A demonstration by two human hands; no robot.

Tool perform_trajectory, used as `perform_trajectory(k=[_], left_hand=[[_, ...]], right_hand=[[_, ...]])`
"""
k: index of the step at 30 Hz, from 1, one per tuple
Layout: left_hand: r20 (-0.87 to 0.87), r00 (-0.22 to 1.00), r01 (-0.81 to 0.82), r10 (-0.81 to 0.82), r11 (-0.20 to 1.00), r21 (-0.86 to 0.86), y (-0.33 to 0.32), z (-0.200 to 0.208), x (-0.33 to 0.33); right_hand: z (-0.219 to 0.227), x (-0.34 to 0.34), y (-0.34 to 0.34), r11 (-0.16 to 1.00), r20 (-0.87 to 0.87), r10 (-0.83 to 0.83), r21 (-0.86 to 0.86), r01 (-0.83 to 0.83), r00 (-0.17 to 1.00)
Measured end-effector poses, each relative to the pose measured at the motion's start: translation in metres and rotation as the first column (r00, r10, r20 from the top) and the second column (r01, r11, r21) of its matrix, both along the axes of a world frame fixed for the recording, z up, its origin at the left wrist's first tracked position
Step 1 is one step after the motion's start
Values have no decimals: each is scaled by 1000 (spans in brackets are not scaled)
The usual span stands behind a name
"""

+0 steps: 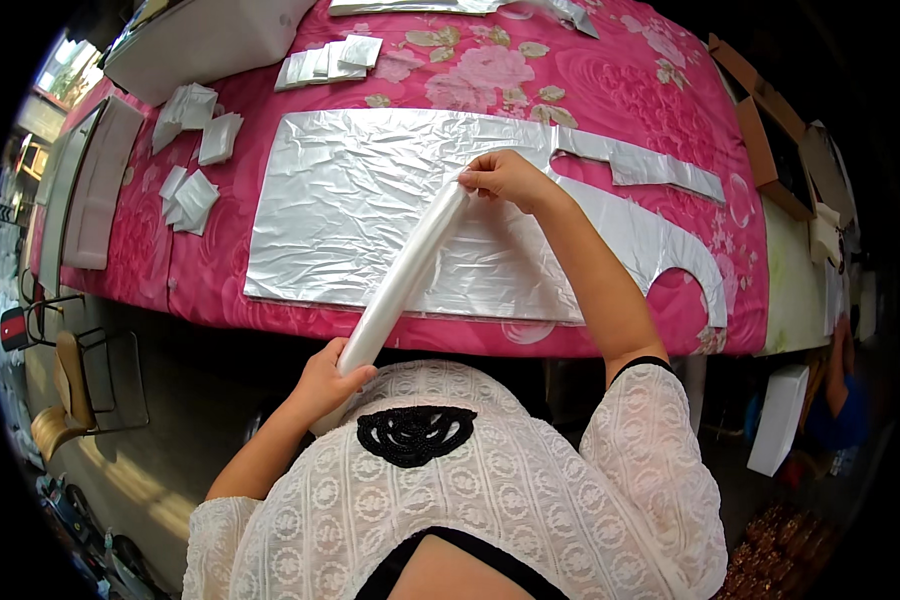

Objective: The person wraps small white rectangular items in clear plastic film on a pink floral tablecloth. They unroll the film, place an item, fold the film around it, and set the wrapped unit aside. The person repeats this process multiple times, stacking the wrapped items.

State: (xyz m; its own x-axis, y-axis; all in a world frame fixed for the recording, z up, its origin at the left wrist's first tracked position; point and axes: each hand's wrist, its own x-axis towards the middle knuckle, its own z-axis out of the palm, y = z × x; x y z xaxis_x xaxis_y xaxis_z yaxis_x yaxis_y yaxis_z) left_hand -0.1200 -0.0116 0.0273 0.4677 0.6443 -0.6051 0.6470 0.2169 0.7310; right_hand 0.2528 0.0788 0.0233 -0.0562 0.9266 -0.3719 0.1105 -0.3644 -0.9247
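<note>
Between my two hands stretches a long narrow strip of folded white plastic film [402,272], running at a slant from near my waist up over the table. My left hand [332,382] is wrapped round its lower end, close to my shirt. The upper end is pinched between the thumb and fingers of my right hand [505,182]. Beneath the strip lies a flat stack of crinkled, silvery-white plastic bags [330,190], with cut-out handle parts at its right end.
The table has a pink flowered cloth [630,80]. Small folded white packets [328,62] lie in a row at the back and in loose piles at the left. A white bin [205,45] and a pale tray [105,185] stand left, a cardboard box [775,150] right. A chair [70,385] is lower left.
</note>
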Motion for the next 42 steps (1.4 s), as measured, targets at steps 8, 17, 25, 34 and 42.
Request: perform_trajectory(k=[8, 17, 25, 34, 42], left_hand=[[162, 983, 149, -82, 875, -461, 24, 14, -43], [81, 716, 697, -694, 717, -23, 110, 59, 16], [-467, 654, 505, -595, -118, 855, 119, 37, 134], [-363, 393, 663, -845, -13, 749, 58, -13, 126], [-368, 433, 658, -823, 10, 753, 46, -20, 124]], right_hand=[[-22, 164, -18, 794, 475, -608, 362, 488, 636], [-23, 130, -17, 838, 356, -513, 406, 365, 781], [-21, 63, 17, 924, 384, -278, 357, 136, 881], [-11, 57, 28, 896, 448, -403, 373, 242, 798], [11, -57, -98, 862, 794, -208, 425, -277, 571]])
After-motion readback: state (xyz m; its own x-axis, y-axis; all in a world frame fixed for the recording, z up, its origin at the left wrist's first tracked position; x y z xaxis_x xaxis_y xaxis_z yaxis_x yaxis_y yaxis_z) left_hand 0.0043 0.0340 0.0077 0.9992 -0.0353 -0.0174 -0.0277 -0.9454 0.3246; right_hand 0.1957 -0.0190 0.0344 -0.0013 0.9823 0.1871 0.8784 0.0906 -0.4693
